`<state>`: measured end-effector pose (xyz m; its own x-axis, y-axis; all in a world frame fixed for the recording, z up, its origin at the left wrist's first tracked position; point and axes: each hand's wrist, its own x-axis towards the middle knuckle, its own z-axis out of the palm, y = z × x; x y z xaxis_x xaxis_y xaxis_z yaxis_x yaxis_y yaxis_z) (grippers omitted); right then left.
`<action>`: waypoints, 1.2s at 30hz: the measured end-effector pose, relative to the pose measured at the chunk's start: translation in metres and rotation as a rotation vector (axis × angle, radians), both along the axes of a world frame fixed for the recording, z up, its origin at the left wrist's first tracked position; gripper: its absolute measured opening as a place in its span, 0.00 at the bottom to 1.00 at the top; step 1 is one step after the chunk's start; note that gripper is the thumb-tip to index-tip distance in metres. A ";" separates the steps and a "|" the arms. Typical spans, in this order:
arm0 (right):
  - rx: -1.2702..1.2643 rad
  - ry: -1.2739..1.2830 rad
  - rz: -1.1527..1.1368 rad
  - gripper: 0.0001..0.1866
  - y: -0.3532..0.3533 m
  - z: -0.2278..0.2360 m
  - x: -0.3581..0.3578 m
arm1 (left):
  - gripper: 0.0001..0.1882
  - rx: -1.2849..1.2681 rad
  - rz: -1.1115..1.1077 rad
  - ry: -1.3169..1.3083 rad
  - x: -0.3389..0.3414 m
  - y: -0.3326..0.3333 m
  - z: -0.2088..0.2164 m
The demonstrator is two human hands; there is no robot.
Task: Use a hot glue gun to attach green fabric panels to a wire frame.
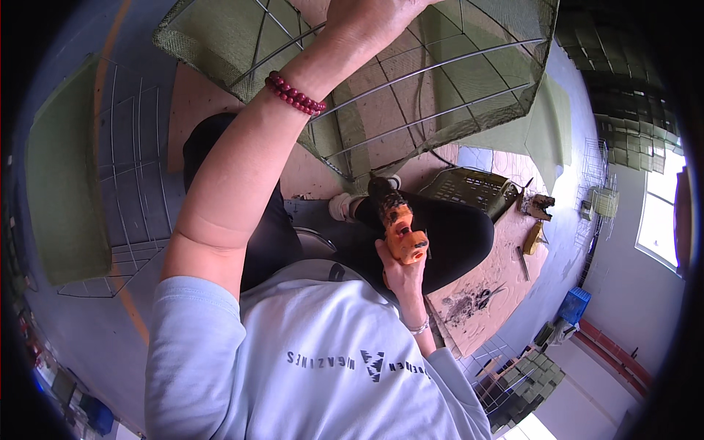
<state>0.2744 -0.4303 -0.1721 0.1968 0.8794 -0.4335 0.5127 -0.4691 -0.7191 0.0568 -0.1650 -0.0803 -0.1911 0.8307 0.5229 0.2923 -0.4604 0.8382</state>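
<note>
My right hand (pixel 405 277) is closed around an orange-and-black handheld power tool (pixel 402 220), whose dark, grimy end points away from me over my lap. My left arm, with a dark red bead bracelet at the wrist, stretches up across the view. Its hand (pixel 370 20) is at a wire frame covered in green mesh (pixel 469 73), but the top edge cuts off the fingers, so their grip is hidden. The mesh-covered frame stands tilted in front of my knees, its metal rods crossing the netting.
An olive plastic basket (pixel 506 192) stands beside my right knee. Small dark bits lie on a cardboard sheet (pixel 506 275), near a yellow tool (pixel 533 238). Left are a bare wire frame (pixel 137 165) and a green mesh panel (pixel 62 183). Stacked green mesh pieces (pixel 634 121) line the right side.
</note>
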 end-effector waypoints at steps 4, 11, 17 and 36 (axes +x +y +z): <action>-0.024 0.016 -0.023 0.25 -0.003 -0.004 0.004 | 0.09 0.007 0.005 -0.003 -0.005 -0.001 0.000; 0.195 0.001 -0.042 0.17 0.003 -0.016 0.014 | 0.09 -0.013 0.017 -0.020 -0.005 -0.003 0.000; 0.107 -0.066 0.071 0.19 -0.006 -0.006 0.000 | 0.09 0.024 0.037 -0.010 -0.010 -0.003 -0.002; 0.148 -0.031 0.024 0.18 -0.006 -0.013 0.008 | 0.09 0.082 0.037 -0.022 -0.010 -0.001 -0.007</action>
